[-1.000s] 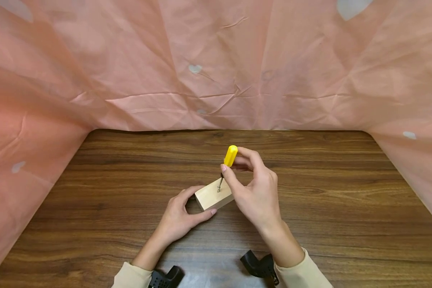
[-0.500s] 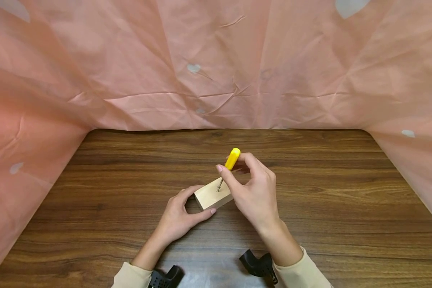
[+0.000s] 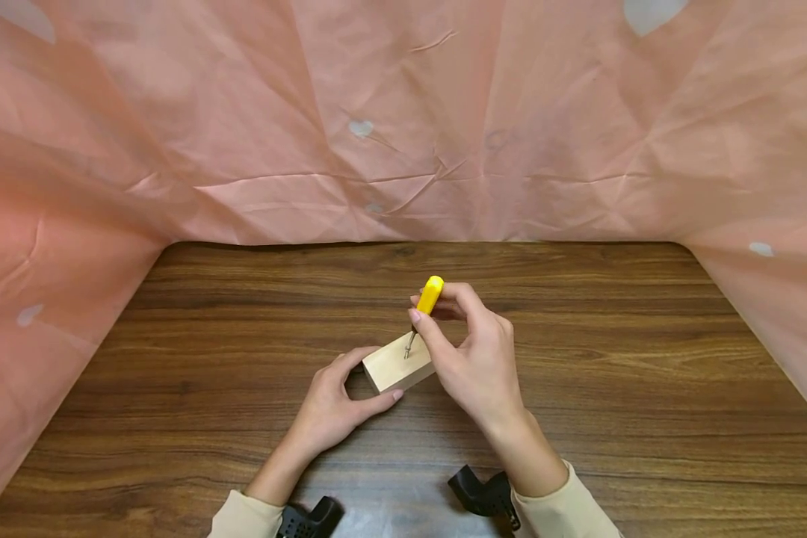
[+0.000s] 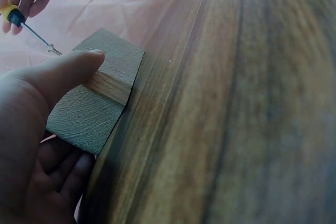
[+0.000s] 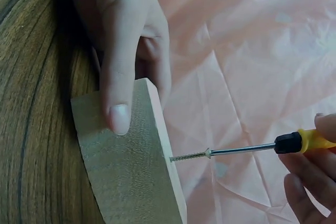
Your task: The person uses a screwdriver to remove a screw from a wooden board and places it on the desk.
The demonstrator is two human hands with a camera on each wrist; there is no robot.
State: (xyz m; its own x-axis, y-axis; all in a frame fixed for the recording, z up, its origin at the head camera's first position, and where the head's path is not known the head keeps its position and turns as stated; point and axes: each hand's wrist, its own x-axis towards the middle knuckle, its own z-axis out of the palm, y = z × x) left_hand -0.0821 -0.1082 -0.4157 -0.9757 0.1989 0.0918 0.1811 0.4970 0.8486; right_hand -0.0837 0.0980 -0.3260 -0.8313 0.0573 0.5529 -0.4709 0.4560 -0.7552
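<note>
A pale wooden block point(image 3: 391, 368) lies on the table, gripped at its near left end by my left hand point(image 3: 332, 407), thumb on the near side and fingers on the far side. A screw point(image 5: 190, 156) stands up from the block's top face, most of its threaded shank above the wood. My right hand point(image 3: 480, 359) pinches the yellow handle of a screwdriver point(image 3: 430, 295) between thumb and fingers. The screwdriver's tip meets the screw head, and its shaft leans slightly to the right in the head view. In the left wrist view the screw's base is hidden behind my left thumb point(image 4: 79, 66).
The brown wood-grain table point(image 3: 612, 359) extends around the block. Pink cloth point(image 3: 403, 149) with pale hearts hangs at the back and both sides. Black wrist devices point(image 3: 480, 493) sit by both beige sleeves point(image 3: 565, 504).
My right fingers have shifted on the handle, and the screwdriver's top has swung right and then partly back left. The block and my left hand stay in place.
</note>
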